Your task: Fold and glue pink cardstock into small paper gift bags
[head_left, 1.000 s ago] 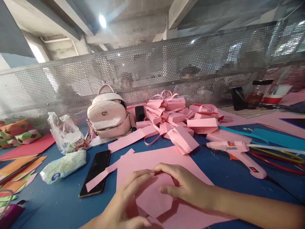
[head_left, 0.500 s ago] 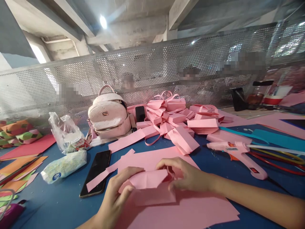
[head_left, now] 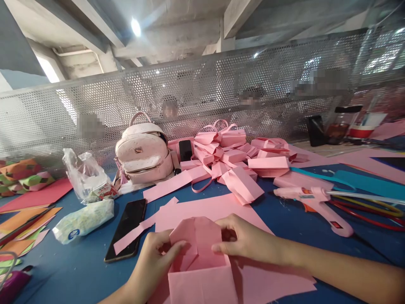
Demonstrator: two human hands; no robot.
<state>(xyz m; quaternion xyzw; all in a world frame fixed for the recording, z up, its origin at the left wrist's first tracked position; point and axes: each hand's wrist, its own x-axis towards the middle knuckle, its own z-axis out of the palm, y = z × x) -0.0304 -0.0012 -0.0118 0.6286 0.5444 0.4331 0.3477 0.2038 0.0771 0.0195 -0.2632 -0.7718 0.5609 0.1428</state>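
Between my hands is a folded pink paper box, tilted so that its opening and upright back flap face me. My left hand pinches the flap's left edge, thumb on the inner face and fingers behind. On the opposite edge, my right hand grips the same way, its thumb pressed near the corner. Under the box lie flat pink paper sheets. A narrow pink paper strip lies across a black phone, left of my left hand.
A pink glue gun lies at the right. Folded pink paper pieces are heaped behind, beside a pale pink backpack. At the left are a tissue pack, a plastic bag and coloured paper. A perforated metal screen stands behind.
The pink paper box has been tipped up toward me, so its flap now stands upright and its inside shows. Both hands have shifted their hold to the flap's side edges.
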